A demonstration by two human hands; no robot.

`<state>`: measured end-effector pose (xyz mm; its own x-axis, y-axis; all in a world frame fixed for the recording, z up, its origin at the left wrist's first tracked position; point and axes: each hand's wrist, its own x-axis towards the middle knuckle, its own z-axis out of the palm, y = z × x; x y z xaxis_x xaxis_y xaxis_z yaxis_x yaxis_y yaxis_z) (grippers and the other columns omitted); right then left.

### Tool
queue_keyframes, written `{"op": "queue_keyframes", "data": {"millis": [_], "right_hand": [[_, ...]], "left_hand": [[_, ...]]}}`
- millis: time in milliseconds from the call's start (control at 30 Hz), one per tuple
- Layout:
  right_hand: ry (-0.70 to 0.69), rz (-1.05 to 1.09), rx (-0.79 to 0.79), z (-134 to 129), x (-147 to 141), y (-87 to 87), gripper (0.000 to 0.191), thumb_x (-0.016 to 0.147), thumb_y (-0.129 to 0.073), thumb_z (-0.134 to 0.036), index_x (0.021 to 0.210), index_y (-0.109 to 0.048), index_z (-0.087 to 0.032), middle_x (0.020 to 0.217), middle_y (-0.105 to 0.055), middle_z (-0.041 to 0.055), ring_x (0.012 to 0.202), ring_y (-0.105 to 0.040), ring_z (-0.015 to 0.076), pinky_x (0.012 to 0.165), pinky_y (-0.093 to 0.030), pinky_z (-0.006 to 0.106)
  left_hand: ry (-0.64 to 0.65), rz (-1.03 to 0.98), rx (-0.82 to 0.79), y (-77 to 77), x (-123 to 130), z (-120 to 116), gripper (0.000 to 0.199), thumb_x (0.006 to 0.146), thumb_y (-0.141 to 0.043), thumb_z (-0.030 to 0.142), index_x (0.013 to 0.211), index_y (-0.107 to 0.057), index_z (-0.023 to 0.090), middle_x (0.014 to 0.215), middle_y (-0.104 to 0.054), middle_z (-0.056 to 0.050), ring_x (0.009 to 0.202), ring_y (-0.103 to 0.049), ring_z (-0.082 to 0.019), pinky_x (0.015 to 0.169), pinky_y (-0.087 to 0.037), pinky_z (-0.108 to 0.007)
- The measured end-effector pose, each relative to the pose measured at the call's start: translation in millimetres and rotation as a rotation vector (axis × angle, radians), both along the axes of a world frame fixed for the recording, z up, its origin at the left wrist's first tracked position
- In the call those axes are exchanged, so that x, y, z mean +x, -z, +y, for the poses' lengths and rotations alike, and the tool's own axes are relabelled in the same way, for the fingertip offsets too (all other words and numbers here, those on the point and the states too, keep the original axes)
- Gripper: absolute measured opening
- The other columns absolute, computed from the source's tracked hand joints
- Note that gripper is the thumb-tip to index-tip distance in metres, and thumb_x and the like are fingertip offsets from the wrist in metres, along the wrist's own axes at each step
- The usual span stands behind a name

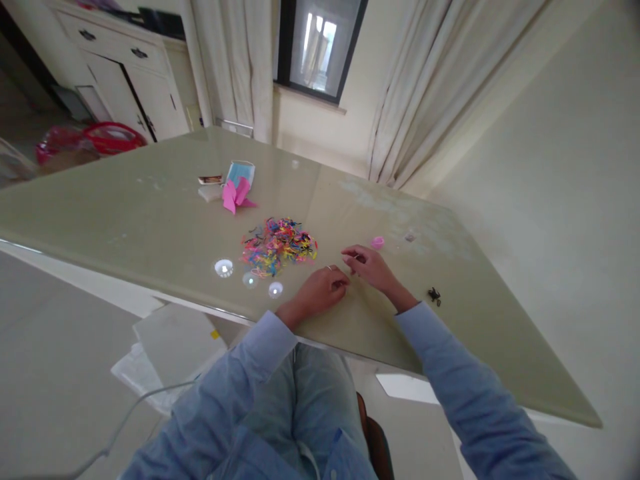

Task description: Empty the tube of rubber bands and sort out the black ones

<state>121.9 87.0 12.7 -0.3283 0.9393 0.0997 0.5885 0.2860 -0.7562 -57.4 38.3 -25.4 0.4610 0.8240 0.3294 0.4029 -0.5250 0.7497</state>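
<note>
With left hand (320,291) curled beside the colourful pile (280,245), could scatter it by sweeping leftward; with right hand (373,268) bent near pink loops (377,243), could nudge them by drifting outward. Cannot tell whether gripping anything in either.

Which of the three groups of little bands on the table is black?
The small black cluster, rightmost on the table; the big pile is multicoloured and the other small cluster is pink.

Glossy greenish table (350,200) with a multicoloured pile (278,245), blue mask (242,173), pink item (237,195), small black cluster (434,296).
</note>
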Motion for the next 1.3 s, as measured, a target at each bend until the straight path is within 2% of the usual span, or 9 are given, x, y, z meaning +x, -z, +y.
{"op": "queue_keyframes", "data": {"millis": [167,333,700,900,1167,1300], "right_hand": [[-0.168,-0.252,0.165,30,-52,-8.7,0.023,0.083,-0.061,-0.024,0.098,-0.076,-0.016,0.085,-0.073,0.0043,0.070,-0.060,0.0134,0.069,-0.044,0.025],[-0.252,-0.455,0.187,48,-76,-3.3,0.019,0.078,-0.060,-0.018,0.084,-0.078,-0.016,0.078,-0.072,0.0035,0.074,-0.059,0.0158,0.070,-0.040,0.025],[-0.257,-0.413,0.182,47,-74,3.2,0.015,0.076,-0.058,-0.014,0.074,-0.072,-0.015,0.073,-0.067,0.0016,0.068,-0.055,0.0137,0.066,-0.037,0.024],[-0.218,-0.364,0.202,45,-72,6.9,0.016,0.079,-0.057,-0.015,0.080,-0.073,-0.015,0.076,-0.068,0.0028,0.069,-0.054,0.0136,0.068,-0.039,0.024],[-0.297,-0.359,0.125,50,-75,5.7,0.015,0.078,-0.062,-0.019,0.083,-0.076,-0.015,0.074,-0.069,0.0015,0.067,-0.056,0.0135,0.065,-0.038,0.024],[-0.300,-0.351,0.137,49,-75,4.9,0.013,0.076,-0.066,-0.019,0.082,-0.077,-0.016,0.073,-0.068,0.0008,0.067,-0.056,0.0130,0.065,-0.038,0.023]], "left_hand": [[0.000,0.027,-0.009,-5.5,-1,-1,0.022,0.084,-0.056,0.012,0.095,-0.075,0.014,0.098,-0.075,-0.009,0.089,-0.067,-0.020,0.084,-0.052,-0.030],[0.008,0.071,-0.020,-7.8,0,-2,0.025,0.084,-0.054,0.010,0.095,-0.076,0.013,0.095,-0.076,-0.009,0.087,-0.068,-0.021,0.083,-0.053,-0.030],[0.003,0.112,-0.014,-9.6,0,-3,0.026,0.084,-0.053,0.012,0.097,-0.076,0.016,0.097,-0.077,-0.008,0.090,-0.069,-0.020,0.085,-0.054,-0.030],[0.007,0.079,-0.024,-6.1,1,-1,0.027,0.083,-0.054,0.011,0.097,-0.076,0.016,0.096,-0.078,-0.009,0.088,-0.070,-0.021,0.083,-0.054,-0.031],[0.000,0.041,-0.070,-3.4,2,1,0.026,0.083,-0.054,0.012,0.095,-0.076,0.018,0.091,-0.078,-0.006,0.084,-0.070,-0.020,0.082,-0.054,-0.030],[-0.009,0.039,-0.061,-1.2,2,2,0.026,0.084,-0.054,0.013,0.096,-0.076,0.019,0.090,-0.077,-0.006,0.084,-0.070,-0.020,0.082,-0.053,-0.030]]}}
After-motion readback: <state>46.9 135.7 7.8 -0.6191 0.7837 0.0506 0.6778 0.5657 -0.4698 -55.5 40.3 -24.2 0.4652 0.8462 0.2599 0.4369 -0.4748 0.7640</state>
